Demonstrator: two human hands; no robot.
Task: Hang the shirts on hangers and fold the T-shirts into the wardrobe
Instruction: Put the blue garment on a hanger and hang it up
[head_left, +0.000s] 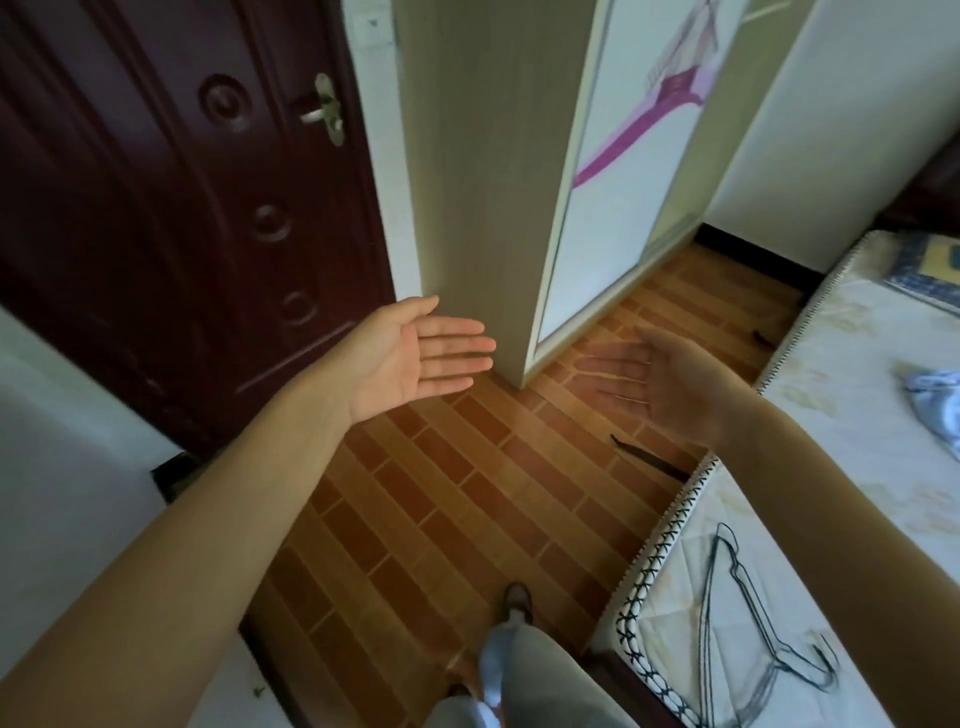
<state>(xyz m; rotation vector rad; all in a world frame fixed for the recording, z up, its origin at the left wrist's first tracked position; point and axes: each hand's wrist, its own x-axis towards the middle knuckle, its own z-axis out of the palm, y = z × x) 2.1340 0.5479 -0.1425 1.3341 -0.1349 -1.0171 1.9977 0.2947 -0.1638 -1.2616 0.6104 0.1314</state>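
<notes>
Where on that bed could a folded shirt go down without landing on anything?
The bare stretch of mattress between the wire hangers near its foot and the bluish crumpled cloth by the right edge looks free. The hangers crowd the near corner. Both hands, left hand and right hand, are empty.

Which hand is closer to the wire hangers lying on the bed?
Right. The right hand hovers open above the floor just beside the mattress, up-frame of the wire hangers. The left hand is farther away, near the door.
</notes>
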